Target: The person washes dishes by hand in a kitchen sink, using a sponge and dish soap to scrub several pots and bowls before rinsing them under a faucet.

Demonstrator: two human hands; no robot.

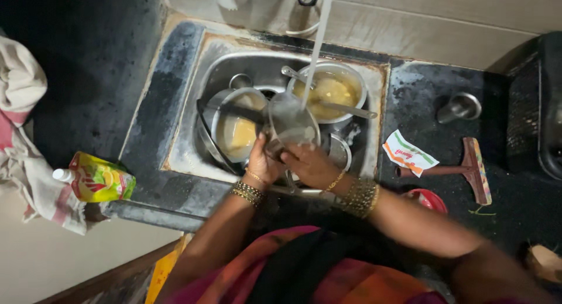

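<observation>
A round steel vessel (pixel 291 123) sits tilted under the water stream (pixel 313 52), over the sink (pixel 193 105) — left hand (pixel 261 162) curled on its near rim, right hand (pixel 310 163) pressed against its lower edge, fingers closed. Dirty pots (pixel 331 90) crowd around.

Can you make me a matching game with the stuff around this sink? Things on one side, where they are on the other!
Things:
1. round lid
2. yellow-green pouch
3. small steel cup
4. pot of yellowish water

Places:
A. on the dark counter, right of the sink
B. at the back of the sink, with a spoon in it
C. held in both hands under the running water
D. on the counter edge, left of the sink

Pairs: 1-C, 2-D, 3-A, 4-B
</observation>
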